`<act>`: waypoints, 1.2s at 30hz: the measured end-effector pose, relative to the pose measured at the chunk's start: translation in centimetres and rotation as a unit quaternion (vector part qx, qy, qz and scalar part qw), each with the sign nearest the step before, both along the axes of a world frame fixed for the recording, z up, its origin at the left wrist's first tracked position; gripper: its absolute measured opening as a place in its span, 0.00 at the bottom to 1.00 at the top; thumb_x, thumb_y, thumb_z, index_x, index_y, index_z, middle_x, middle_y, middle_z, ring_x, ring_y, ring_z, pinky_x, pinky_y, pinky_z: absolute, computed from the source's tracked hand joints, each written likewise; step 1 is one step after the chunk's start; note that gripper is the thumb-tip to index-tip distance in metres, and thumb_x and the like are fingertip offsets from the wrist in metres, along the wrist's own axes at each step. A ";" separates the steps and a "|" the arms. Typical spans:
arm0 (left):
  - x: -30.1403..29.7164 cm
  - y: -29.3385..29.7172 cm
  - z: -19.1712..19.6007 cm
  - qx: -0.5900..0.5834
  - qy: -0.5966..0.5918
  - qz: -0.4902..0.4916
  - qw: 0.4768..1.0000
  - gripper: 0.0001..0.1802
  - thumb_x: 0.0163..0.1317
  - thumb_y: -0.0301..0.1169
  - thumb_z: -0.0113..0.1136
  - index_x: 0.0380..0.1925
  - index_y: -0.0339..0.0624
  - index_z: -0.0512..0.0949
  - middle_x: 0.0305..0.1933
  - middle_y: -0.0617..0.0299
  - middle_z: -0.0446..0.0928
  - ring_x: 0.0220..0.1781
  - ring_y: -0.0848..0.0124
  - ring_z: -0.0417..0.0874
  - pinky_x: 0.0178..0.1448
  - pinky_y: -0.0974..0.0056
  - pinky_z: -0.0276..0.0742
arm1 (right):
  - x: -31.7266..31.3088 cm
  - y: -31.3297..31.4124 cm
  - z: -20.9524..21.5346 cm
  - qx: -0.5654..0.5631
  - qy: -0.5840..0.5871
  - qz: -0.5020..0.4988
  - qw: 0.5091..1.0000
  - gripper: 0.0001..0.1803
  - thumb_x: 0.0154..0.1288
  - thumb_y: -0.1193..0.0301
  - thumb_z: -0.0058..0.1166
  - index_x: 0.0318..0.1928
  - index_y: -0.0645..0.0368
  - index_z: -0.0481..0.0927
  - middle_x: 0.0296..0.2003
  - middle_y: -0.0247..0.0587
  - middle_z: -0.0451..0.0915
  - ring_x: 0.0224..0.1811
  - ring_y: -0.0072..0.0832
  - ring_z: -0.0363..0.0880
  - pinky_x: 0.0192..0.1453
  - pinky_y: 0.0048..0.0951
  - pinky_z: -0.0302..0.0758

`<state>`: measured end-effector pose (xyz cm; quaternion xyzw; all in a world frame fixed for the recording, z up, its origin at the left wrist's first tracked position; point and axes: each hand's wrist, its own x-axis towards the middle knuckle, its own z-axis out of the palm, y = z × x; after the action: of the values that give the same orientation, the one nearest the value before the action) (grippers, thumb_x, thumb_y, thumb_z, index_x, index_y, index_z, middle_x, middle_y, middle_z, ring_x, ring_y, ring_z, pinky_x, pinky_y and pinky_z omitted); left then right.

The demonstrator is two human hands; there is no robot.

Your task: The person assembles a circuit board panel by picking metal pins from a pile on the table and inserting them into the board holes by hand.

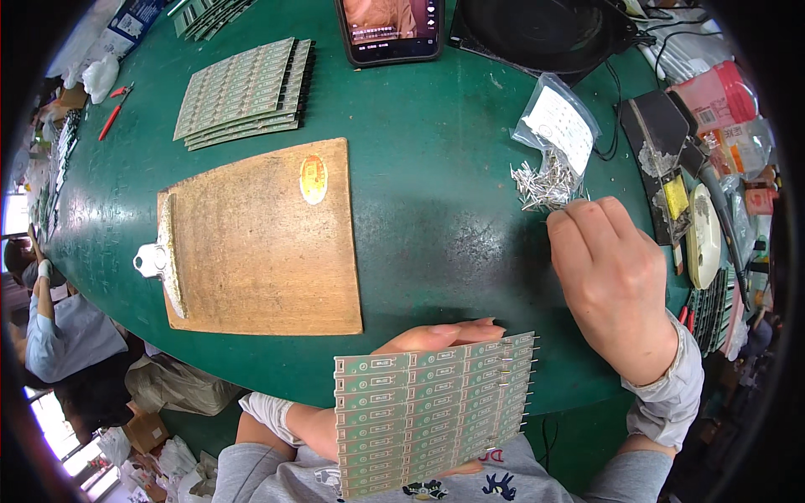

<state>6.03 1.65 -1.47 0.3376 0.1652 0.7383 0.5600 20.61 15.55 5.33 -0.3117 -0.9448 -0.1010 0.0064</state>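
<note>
A loose heap of small silver metal pins [543, 184] lies just beyond the right hand [612, 281], whose curled fingers pinch at its near edge; the left hand [419, 352], farther from the heap, grips a green panel of circuit boards [432, 411].

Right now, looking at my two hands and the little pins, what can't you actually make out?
All in the head view:
- Right hand: its back hides the fingertips, so whether it grips any metal pins is unclear.
- Left hand: mostly behind the circuit board panel; only fingers show.
- Pins: too small to count.
- Phone: cut off by the top edge.
</note>
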 end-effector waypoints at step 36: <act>-1.6 -1.2 0.0 -0.068 0.095 -0.058 0.991 0.47 0.55 0.42 0.74 0.69 0.44 0.57 0.68 0.36 0.63 0.72 0.45 0.63 0.73 0.41 0.60 | 1.5 -3.5 0.0 -0.388 0.350 0.119 0.844 0.15 0.43 0.74 0.71 0.36 0.50 0.87 0.34 0.27 0.75 0.33 0.26 0.71 0.37 0.27 0.67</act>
<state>4.48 0.48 -1.45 0.3763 0.2476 0.6561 0.6055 22.14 12.06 5.31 -0.1891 -0.8716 0.3909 0.2274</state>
